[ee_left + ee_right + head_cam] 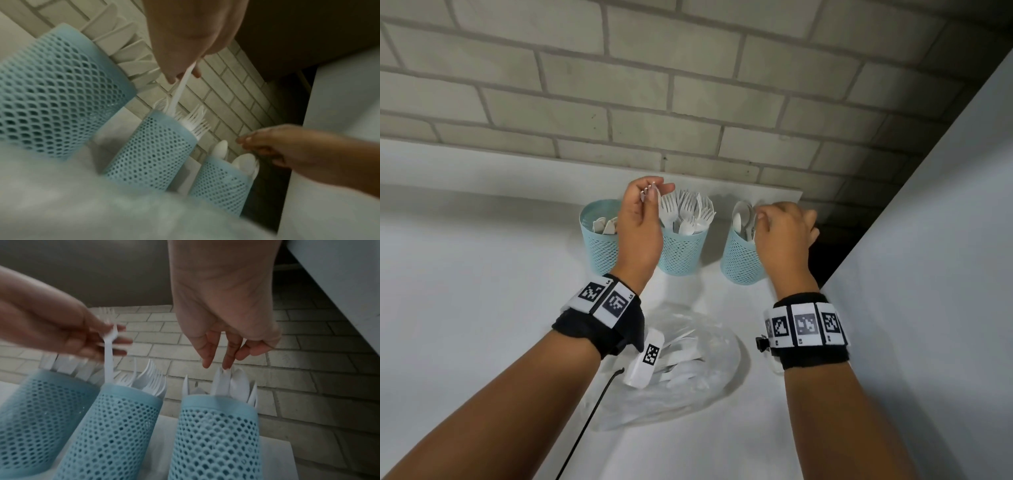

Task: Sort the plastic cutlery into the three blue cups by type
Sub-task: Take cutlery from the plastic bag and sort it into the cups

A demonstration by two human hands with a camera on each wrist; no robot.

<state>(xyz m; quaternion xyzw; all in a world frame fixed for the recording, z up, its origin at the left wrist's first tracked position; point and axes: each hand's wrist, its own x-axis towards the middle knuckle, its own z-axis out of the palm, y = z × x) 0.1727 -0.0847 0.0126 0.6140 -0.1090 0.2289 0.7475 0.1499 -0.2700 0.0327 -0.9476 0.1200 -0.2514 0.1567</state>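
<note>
Landmark: middle cup (681,251), the one packed with forks (686,209). All three blue mesh cups stand in a row on the white table (465,291), at the foot of the brick wall.

Risks, left to right:
- Left cup (599,240), just left of the middle cup, holds the knives (604,224). The left hand (638,226) hangs above the gap between these two cups, pinching a single fork (108,352) by its head, handle end down at the middle cup's rim. Judgement: released off-line, it could land among the knives or catch on the tines already there.
- Middle cup is crowded; a forced entry might tip the light cup.
- Right cup (739,257), well right of the middle cup, holds spoons (743,214). The right hand (223,331) is loosely spread, fingertips just touching the spoon bowls, gripping nothing. Judgement: a nudge could topple this cup.

Cutlery: white, thin, glossy plastic, standing heads-up. More pieces lie in a clear plastic bag (688,370), on the near side of the middle cup.
</note>
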